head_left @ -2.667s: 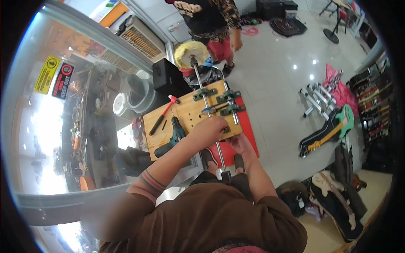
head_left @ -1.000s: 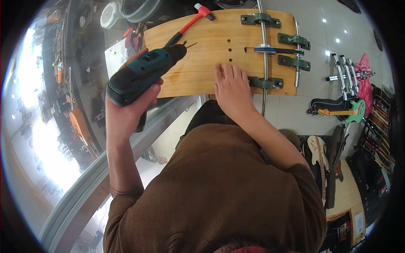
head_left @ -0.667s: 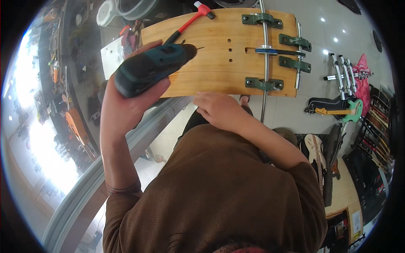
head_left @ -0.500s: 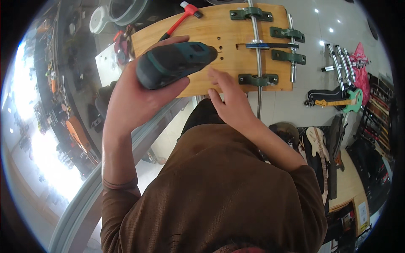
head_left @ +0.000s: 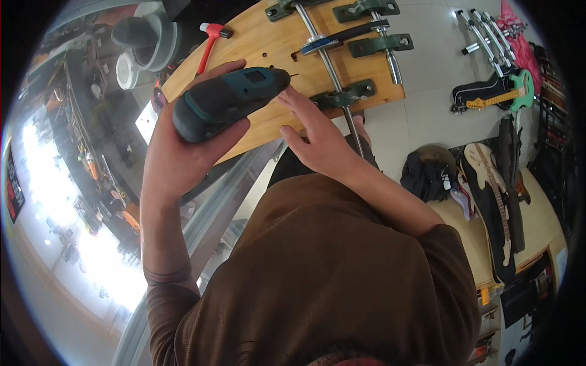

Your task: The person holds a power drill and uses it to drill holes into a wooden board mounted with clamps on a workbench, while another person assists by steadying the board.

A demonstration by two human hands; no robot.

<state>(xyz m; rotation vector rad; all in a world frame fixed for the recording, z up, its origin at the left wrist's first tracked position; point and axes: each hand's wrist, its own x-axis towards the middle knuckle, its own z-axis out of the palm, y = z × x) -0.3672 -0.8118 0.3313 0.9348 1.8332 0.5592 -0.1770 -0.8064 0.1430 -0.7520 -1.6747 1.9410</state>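
My left hand (head_left: 174, 146) is wrapped around a teal and black cordless drill (head_left: 229, 100), its grip hidden beneath the body. A thin drill bit (head_left: 294, 75) sticks out past the dark chuck, over a wooden board (head_left: 244, 39). Just below the chuck, my right hand (head_left: 314, 137) is open, with the fingers stretched and thumb apart; its fingertips come close to the drill's nose, and I cannot tell if they touch it. Several small holes show in the board beyond the drill. Green pillow block bearings (head_left: 351, 91) carry a steel shaft (head_left: 326, 61) with a pulley and a black belt (head_left: 354, 35).
A red hammer (head_left: 212, 44) lies on the board's far left. A second short shaft (head_left: 394, 67) sits at the right edge. Left of the board are white and grey tubs (head_left: 143, 52) and a cluttered glass surface. Guitars (head_left: 488, 165) and a dark hat (head_left: 430, 168) lie to the right.
The view has swung, so the board, bearings and hammer appear shifted left and up. My right hand is nearer the drill's nose. The left hand keeps its hold on the drill.
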